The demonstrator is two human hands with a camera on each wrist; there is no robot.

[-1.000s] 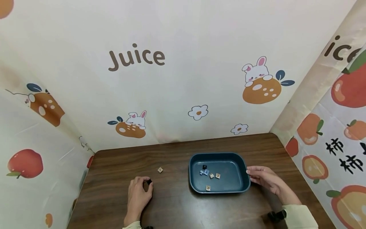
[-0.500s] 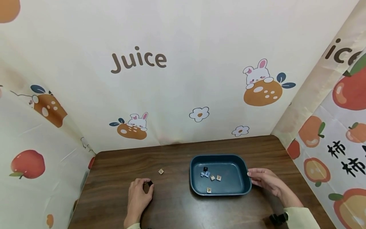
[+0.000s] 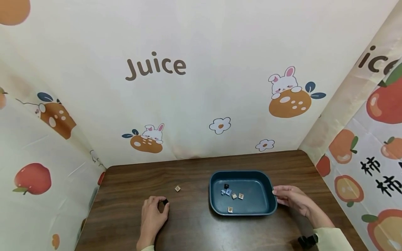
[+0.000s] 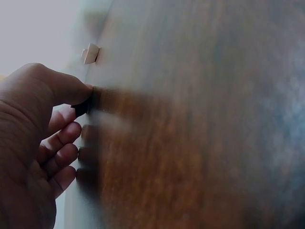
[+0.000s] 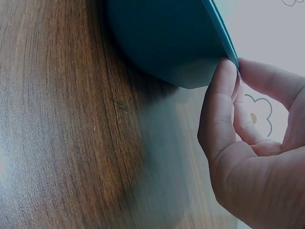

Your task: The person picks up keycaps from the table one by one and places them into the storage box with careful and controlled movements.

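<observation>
Between thumb and index finger, my left hand [image 3: 152, 217] pinches a small black cube [image 3: 165, 202] at the tabletop; the left wrist view shows the black cube [image 4: 82, 108] partly hidden by the thumb. A beige block [image 3: 177, 188] with a marked top lies just beyond that hand. My right hand [image 3: 295, 199] grips the right rim of a dark teal tray [image 3: 257, 211], thumb on one side and fingers on the other, as the right wrist view shows. Inside the tray are a black block [image 3: 226, 186], blue blocks [image 3: 228, 192] and several beige blocks [image 3: 240, 196].
The brown wooden table [image 3: 132, 181] runs back to a printed curtain [image 3: 194, 87] with fruit, rabbits and flowers. Similar curtains stand at the left and right sides. A dark band [image 3: 307, 241] sits at the right wrist by the sleeve.
The whole head view has shifted slightly, moving the scene down and a little right. Both hands keep their holds, and the blocks in the tray stay in the same places.
</observation>
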